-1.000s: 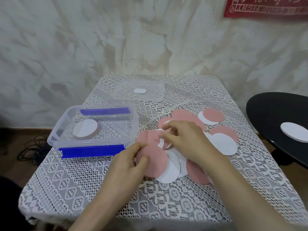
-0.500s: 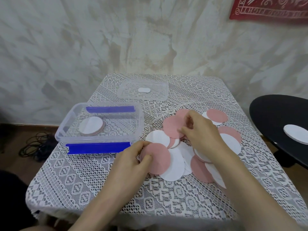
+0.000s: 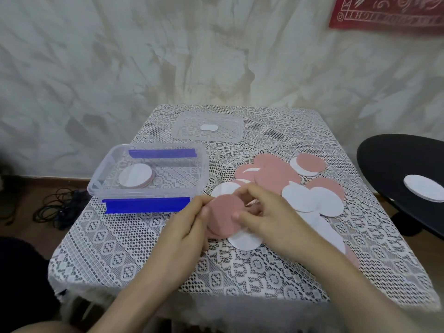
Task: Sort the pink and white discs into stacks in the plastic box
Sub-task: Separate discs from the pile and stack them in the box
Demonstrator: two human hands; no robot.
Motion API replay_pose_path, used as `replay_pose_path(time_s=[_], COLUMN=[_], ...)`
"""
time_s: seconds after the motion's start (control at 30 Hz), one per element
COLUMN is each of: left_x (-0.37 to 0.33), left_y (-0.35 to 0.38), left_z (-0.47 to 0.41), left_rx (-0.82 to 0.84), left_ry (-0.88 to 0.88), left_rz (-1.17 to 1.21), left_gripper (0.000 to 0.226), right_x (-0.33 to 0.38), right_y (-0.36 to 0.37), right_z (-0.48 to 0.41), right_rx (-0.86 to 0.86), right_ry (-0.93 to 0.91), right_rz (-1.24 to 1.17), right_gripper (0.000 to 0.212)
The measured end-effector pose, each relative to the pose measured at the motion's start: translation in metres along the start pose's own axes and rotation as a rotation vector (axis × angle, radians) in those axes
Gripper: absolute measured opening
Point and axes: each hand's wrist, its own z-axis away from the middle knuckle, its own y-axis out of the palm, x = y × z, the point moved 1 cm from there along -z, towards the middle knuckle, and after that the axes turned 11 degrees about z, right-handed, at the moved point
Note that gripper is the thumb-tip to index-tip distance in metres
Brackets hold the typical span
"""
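A pink disc [image 3: 224, 212], pinched by fingers of the left hand [image 3: 187, 227] and right hand [image 3: 271, 217], hovers over the pile [image 3: 310, 198] on the table [image 3: 240, 267], while the plastic box [image 3: 144, 194] holds only one small stack [image 3: 137, 175], so most sorting likely remains.

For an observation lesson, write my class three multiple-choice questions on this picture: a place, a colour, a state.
1. Where is the lid of the box? A) on it B) on the table beyond it C) on the floor
2. The top disc in the box is: A) pink B) blue C) white
3. The pink disc in front is: A) held by both hands B) lying untouched C) in the box
Answers: 1 B, it lies behind the open box. 2 C, white shows on top. 3 A, left hand and right hand pinch its edges.
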Motion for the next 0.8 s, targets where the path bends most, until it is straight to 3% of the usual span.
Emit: replay_pose_path(time_s=[0.07, 0.17, 0.3, 0.8], left_x=[0.002, 0.004, 0.005, 0.014], left_y=[-0.002, -0.008, -0.021, -0.032], left_z=[0.003, 0.005, 0.008, 0.011], left_rx=[0.018, 0.003, -0.060, -0.025], left_ry=[0.039, 0.102, 0.142, 0.182], left_rz=[-0.081, -0.285, -0.383, -0.340], left_gripper=[0.017, 0.024, 0.024, 0.015], right_x=[0.004, 0.010, 0.021, 0.028], right_y=[0.009, 0.014, 0.015, 0.031], right_z=[0.003, 0.008, 0.013, 0.015], right_rx=[-0.018, -0.053, -0.083, -0.083], right_ry=[-0.044, -0.104, -0.203, -0.222], right_rz=[0.104, 0.239, 0.481, 0.477], right_gripper=[0.018, 0.009, 0.010, 0.014])
